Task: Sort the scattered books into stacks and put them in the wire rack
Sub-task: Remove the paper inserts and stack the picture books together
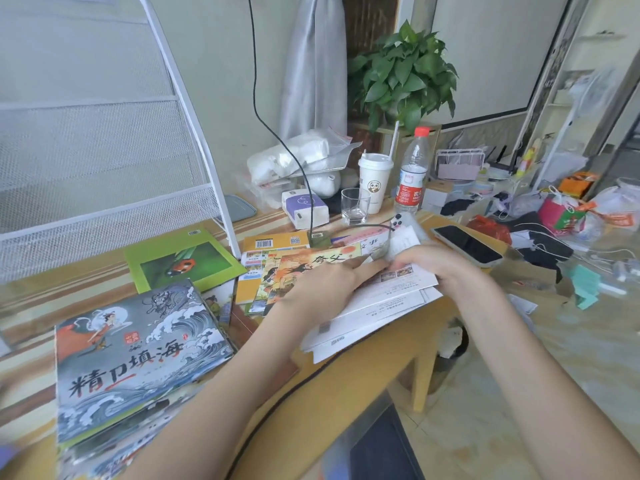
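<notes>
We see both arms reaching across the worktop point(346, 386) toward a small pile of white-backed books point(377, 299) that lies at its right edge and partly overhangs it. The left hand point(329, 282) lies flat on this pile, fingers straight and close together, pointing right, pressing down on the top sheet. The right hand point(436, 265) rests on the far right part of the same pile, its fingers bent over the upper edge; we cannot tell whether they pinch a cover or only touch it.

Just behind the left hand lies an orange picture book point(304, 268), overlapping a few yellow and green ones point(252, 271) fanned beneath it. Further left, a green book with a ladybird point(183, 261) lies flat beside the foot of the wire rack point(114, 216), a white mesh stand that leans against the wall at the far left of the worktop. In the near left corner a grey-blue book with waves and a dragon point(135, 355) tops a loose stack of other books, well apart from the hands.

At the back of the worktop stand a clear glass point(355, 206), a white paper cup with a straw point(374, 181) and a plastic water bottle with a red cap point(414, 171), side by side. A black phone point(465, 244) lies face up near the right hand. A potted plant point(401, 74) stands behind.
</notes>
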Available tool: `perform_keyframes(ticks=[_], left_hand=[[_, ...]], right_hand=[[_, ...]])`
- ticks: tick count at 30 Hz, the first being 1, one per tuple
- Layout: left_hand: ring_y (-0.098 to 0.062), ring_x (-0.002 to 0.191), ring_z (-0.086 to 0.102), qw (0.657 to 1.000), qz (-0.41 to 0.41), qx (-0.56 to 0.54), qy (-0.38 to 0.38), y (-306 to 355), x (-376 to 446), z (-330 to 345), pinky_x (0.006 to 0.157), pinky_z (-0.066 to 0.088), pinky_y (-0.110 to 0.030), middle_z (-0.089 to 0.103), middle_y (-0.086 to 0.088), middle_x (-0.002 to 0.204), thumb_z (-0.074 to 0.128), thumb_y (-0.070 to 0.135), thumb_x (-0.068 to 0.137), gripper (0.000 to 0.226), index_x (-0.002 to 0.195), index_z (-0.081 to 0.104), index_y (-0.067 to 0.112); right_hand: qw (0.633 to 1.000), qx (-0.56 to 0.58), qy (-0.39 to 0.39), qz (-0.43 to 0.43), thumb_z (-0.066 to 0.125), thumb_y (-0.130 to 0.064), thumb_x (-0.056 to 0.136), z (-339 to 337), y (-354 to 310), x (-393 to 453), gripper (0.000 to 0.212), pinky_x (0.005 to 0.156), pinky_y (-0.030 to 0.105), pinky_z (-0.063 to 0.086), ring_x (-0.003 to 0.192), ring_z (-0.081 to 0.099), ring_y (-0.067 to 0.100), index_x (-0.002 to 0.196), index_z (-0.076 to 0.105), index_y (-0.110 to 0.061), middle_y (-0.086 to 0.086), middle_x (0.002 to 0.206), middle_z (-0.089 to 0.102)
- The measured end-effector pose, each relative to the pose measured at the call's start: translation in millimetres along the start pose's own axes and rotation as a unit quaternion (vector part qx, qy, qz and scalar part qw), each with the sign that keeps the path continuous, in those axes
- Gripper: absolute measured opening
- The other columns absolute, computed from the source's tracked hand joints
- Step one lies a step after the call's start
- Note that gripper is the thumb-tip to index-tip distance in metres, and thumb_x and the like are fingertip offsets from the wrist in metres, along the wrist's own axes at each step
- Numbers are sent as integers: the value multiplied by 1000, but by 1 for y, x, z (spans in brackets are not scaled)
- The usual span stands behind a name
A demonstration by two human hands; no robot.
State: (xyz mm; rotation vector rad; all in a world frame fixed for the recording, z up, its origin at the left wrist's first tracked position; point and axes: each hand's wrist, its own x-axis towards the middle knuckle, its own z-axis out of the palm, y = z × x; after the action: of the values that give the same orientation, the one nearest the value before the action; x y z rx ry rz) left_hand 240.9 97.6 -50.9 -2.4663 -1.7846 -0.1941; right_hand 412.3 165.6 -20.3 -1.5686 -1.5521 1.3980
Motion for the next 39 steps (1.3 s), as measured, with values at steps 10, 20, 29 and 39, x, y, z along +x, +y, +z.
perform_keyframes(ticks=[10, 20, 29, 39], left_hand=[[-35, 141, -26, 997, 72, 21, -21, 19, -13, 33, 111, -9, -59, -25, -7, 157, 43, 3, 95, 96, 137, -27, 53], [-18, 145, 18, 974, 136, -149, 102, 49, 26, 39, 117, 6, -35, 27, -1, 156, 43, 9, 89, 62, 146, 32, 32], [-16, 75, 56, 828, 11, -512, 230, 47, 18, -17, 77, 48, -37, 73, 12, 92, 62, 21, 91, 24, 100, 68, 41], [-2, 58, 63, 824, -115, -518, 199, -57, -17, -63, 54, 47, -9, 67, 14, 59, 67, 3, 85, 12, 83, 60, 12]], right_hand=[[996, 15, 88, -22, 56, 9, 81, -64, 11, -60, 28, 50, 25, 50, 69, 63, 23, 109, 61, 3, 11, 83, 65], [996, 36, 78, 20, 56, -4, 89, -110, 26, -88, 25, 34, 15, 42, 59, 63, 19, 113, 59, 1, 11, 84, 65], [948, 308, 0, -77, 48, -22, 92, -97, 31, -75, 25, 46, 21, 53, 61, 64, 18, 110, 56, -7, 18, 87, 66], [977, -120, 151, -91, 1, -59, 94, 12, -18, -14, 74, 48, 25, 33, 46, 46, 17, 92, 54, -9, 10, 59, 54]])
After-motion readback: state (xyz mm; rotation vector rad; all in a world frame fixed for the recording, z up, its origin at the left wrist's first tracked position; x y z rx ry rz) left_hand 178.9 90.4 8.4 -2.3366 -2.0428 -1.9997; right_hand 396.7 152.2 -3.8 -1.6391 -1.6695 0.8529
